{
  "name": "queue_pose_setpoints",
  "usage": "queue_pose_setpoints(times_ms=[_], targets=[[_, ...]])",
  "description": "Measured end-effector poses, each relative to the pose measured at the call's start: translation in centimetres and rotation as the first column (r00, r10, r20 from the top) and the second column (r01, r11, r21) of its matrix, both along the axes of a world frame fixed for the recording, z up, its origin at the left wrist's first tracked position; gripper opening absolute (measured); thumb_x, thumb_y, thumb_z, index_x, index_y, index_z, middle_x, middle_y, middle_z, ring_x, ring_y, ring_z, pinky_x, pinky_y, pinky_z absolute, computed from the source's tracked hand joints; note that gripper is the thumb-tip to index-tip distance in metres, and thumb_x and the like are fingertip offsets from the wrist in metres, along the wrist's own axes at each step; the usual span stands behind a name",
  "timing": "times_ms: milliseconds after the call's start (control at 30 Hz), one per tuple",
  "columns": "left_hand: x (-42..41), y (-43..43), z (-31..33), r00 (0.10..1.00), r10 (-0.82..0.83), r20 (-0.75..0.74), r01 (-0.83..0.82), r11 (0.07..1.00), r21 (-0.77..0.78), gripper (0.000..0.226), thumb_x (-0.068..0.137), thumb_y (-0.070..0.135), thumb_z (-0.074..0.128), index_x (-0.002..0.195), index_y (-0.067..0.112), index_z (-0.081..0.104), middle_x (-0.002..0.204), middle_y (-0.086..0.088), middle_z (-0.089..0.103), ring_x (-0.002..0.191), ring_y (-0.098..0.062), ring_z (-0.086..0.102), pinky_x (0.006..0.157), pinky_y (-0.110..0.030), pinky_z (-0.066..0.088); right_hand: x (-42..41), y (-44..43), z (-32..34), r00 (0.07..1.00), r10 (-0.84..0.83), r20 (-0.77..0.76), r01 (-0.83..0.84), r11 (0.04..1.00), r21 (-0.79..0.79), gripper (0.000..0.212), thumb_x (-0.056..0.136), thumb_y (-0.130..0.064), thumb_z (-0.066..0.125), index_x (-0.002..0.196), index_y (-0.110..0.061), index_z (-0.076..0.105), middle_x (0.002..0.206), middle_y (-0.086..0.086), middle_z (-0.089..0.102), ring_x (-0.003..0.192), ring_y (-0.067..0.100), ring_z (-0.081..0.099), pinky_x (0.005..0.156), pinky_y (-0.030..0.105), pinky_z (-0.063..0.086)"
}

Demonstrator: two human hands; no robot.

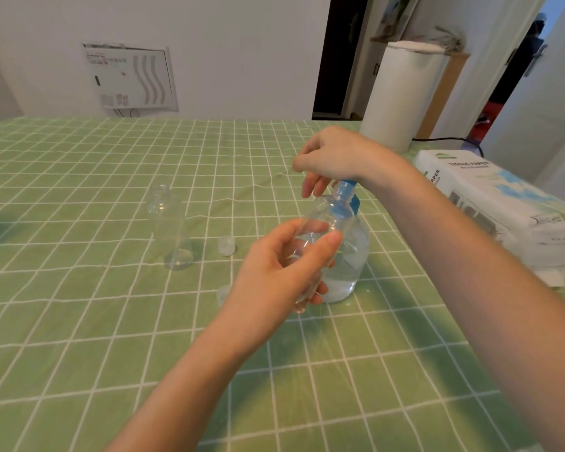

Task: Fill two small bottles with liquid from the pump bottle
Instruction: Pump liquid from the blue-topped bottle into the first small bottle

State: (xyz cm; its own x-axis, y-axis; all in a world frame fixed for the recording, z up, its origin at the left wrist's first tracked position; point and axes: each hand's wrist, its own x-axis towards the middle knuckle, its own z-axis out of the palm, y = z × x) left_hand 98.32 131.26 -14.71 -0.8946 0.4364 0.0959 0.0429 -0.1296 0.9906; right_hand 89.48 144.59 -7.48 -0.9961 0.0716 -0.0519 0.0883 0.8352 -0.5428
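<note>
Aloft, left hand [274, 269] gripping tilted clear small bottle [323, 220], right hand [336, 154] curled over blue-topped pump bottle [349, 272]

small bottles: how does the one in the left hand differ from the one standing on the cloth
The held bottle is gripped in the left hand; the standing bottle rests untouched on the tablecloth. The held bottle tilts, mouth up at the pump bottle nozzle; the standing bottle is upright, apart from it. Both are small and clear.
</note>
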Motion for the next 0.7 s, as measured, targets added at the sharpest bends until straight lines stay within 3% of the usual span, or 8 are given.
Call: queue_pose_setpoints(times_ms=[133, 267, 333, 467, 700], targets=[[0.1, -0.1, -0.3, 1.0, -0.001, 0.029, 0.001, 1.0, 0.004, 0.028, 0.077, 0.032, 0.063, 0.102, 0.018, 0.064, 0.07, -0.002, 0.064, 0.047, -0.011, 0.054, 0.046, -0.017, 0.046, 0.2, -0.1, -0.8, 0.999, -0.03, 0.016, 0.03, 1.0, 0.003, 0.039, 0.088, -0.018, 0.051, 0.119, 0.004, 0.061, 0.062, -0.003, 0.068, 0.07, 0.018, 0.053, 0.065, 0.027, 0.043], [0.0, -0.2, -0.4, 1.0, 0.005, 0.03, -0.005, 1.0, -0.011, 0.026, 0.079, 0.031, 0.063, 0.102, 0.019, 0.065, 0.075, -0.009, 0.063, 0.047, -0.01, 0.055, 0.045, -0.018, 0.046, 0.2, -0.2, -0.7, 1.0, -0.028, 0.014, 0.028, 1.0, 0.01, 0.041, 0.089, -0.019, 0.051, 0.122, 0.003, 0.06, 0.063, -0.004, 0.067, 0.071, 0.018, 0.05, 0.062, 0.027, 0.041], [0.1, -0.2, -0.2, 1.0, 0.0, 0.015, 0.0, 1.0, -0.009, 0.034, 0.072, 0.037, 0.064, 0.101, 0.02, 0.065, 0.075, -0.009, 0.063, 0.048, -0.01, 0.056, 0.045, -0.018, 0.046, 0.3, -0.2, -0.5, 1.0, -0.014, 0.009, 0.014, 1.0, -0.002, 0.042, 0.089, -0.02, 0.051, 0.123, 0.004, 0.058, 0.064, -0.004, 0.068, 0.07, 0.018, 0.048, 0.065, 0.028, 0.041], [0.0, 0.0, 0.0, 1.0, -0.004, 0.002, 0.004, 1.0, 0.007, 0.044, 0.063, 0.046, 0.064, 0.099, 0.021, 0.065, 0.071, -0.003, 0.064, 0.048, -0.01, 0.056, 0.045, -0.017, 0.045, 0.2, -0.1, 0.4, 0.999, 0.012, -0.051, -0.012, 1.0, -0.002, 0.043, 0.089, -0.022, 0.052, 0.123, 0.003, 0.059, 0.065, -0.002, 0.07, 0.068, 0.017, 0.048, 0.054, 0.025, 0.038], [-0.1, 0.0, -0.1, 1.0, -0.007, -0.009, 0.007, 1.0, 0.005, 0.043, 0.064, 0.046, 0.064, 0.099, 0.022, 0.066, 0.07, 0.0, 0.065, 0.051, -0.01, 0.057, 0.048, -0.019, 0.048, 0.1, -0.1, 0.2, 1.0, 0.018, -0.02, -0.019, 1.0, -0.024, 0.044, 0.088, -0.02, 0.053, 0.123, 0.006, 0.059, 0.065, -0.001, 0.069, 0.067, 0.018, 0.05, 0.067, 0.028, 0.042]])
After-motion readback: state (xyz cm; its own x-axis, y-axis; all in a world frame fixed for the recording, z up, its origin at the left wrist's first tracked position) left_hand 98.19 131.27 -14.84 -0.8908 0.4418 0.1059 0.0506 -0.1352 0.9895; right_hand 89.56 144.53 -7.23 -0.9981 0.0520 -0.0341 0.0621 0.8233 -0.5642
